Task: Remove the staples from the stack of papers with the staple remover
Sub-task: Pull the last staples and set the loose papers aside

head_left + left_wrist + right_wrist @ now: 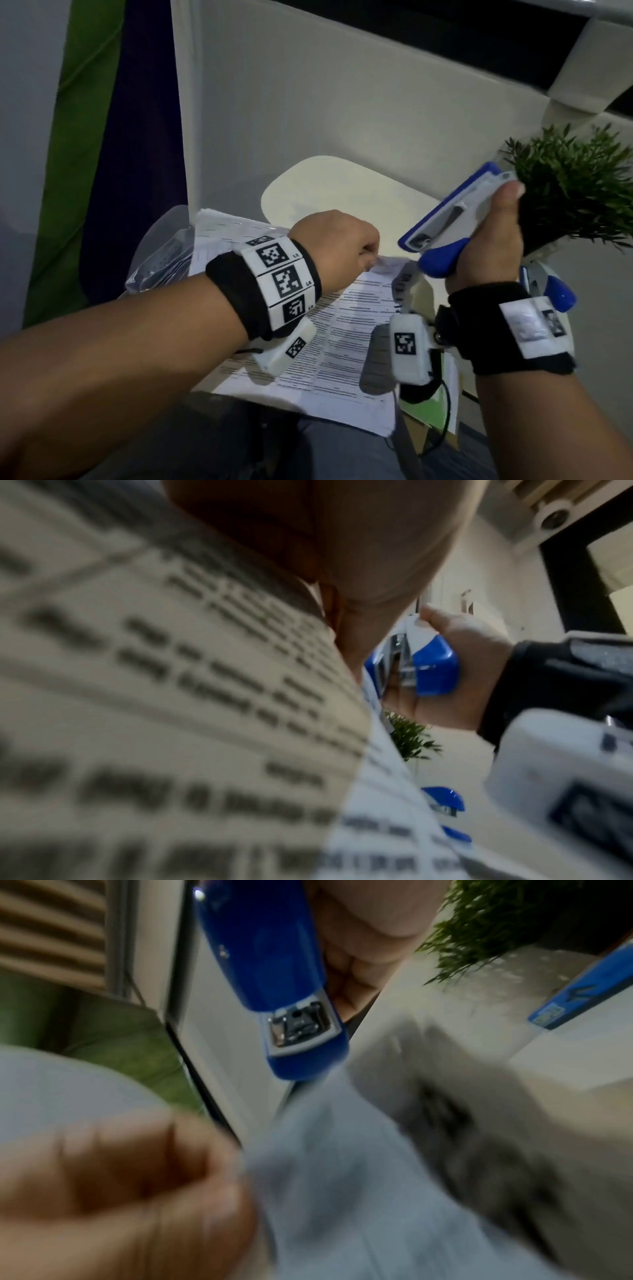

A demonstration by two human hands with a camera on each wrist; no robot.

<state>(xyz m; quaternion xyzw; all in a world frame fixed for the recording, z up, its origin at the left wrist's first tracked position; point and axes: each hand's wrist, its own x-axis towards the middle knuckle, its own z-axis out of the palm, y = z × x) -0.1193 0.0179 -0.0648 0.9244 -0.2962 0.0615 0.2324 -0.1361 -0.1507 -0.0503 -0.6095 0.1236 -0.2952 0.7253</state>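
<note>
My left hand [337,245] is curled tight on the far corner of the stack of papers [346,329], pinching that corner between thumb and fingertips; the stack lies on the near part of the table [322,185] with its near edge over my lap. My right hand [493,240] is wrapped around the blue and white stapler [452,219], thumb pressed along its far end, and I hold it raised just to the right of the pinched corner, apart from the paper. In the right wrist view its metal tip [298,1027] points down toward the sheets. I take this tool to be the one with the staple-pulling tongue, though I cannot make out that part clearly.

I judge I am between pulls: corner held ready, tool lifted off. I cannot see any staple in these blurred views, so I cannot tell how many remain.

Next I would need to bring the metal tip down to the corner, slide it under a staple's crown, and lever gently while my left fingers keep the sheets flat and taut, or the paper may tear.

A second blue stapler [558,291] lies near my right wrist, a green plant [575,192] stands to the right, and a plastic bag [161,253] sits left of the papers.
</note>
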